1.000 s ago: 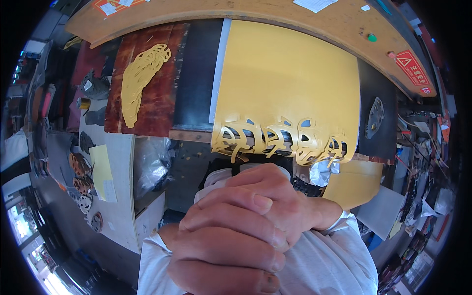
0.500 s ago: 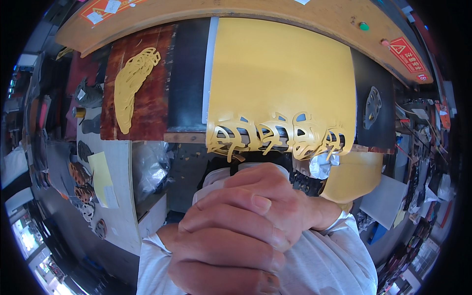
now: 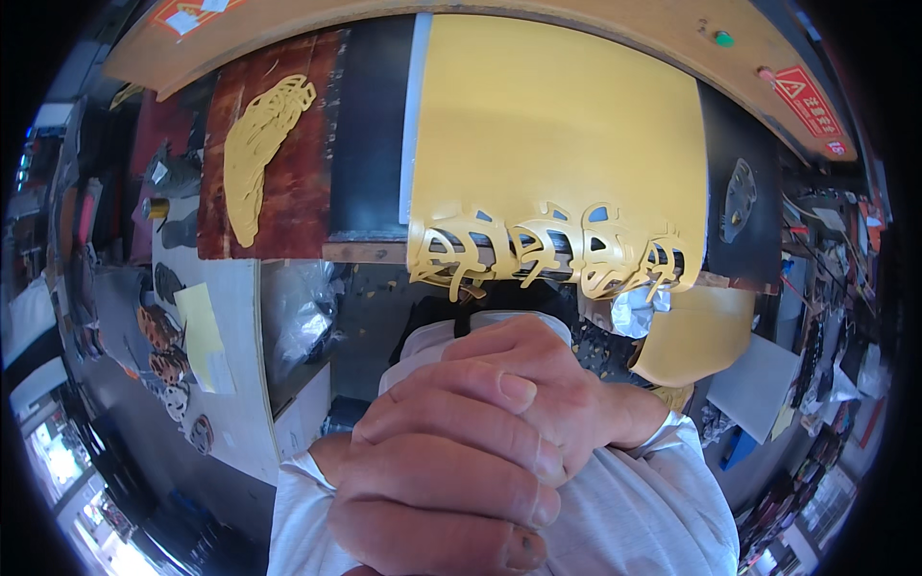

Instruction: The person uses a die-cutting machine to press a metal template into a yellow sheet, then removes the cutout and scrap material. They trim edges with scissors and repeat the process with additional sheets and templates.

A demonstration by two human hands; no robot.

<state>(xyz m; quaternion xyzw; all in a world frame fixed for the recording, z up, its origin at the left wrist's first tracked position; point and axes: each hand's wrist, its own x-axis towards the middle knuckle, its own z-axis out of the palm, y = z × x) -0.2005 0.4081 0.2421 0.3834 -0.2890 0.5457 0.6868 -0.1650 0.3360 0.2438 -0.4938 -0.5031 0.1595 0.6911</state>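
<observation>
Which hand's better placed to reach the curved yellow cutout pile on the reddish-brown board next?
Probably your left hand, though clasped with your right hand: the pile lies to your left.

The view comes from the left one of two wide fisheye cameras worn side by side on the person's head, looking steeply down past the chest, upright and unmirrored. Nearest the lens are the bare left hand (image 3: 432,480) and bare right hand (image 3: 543,370), clasped and large at lower middle, with a white cloth sleeve (image 3: 663,499) close by. Farther off, a broad, smooth yellow sheet (image 3: 557,115) is seen from above, facing the lens. The lens bends the long orange-brown beam (image 3: 672,24) into an arc along the top and squeezes the room's sides toward a round, black rim.
</observation>
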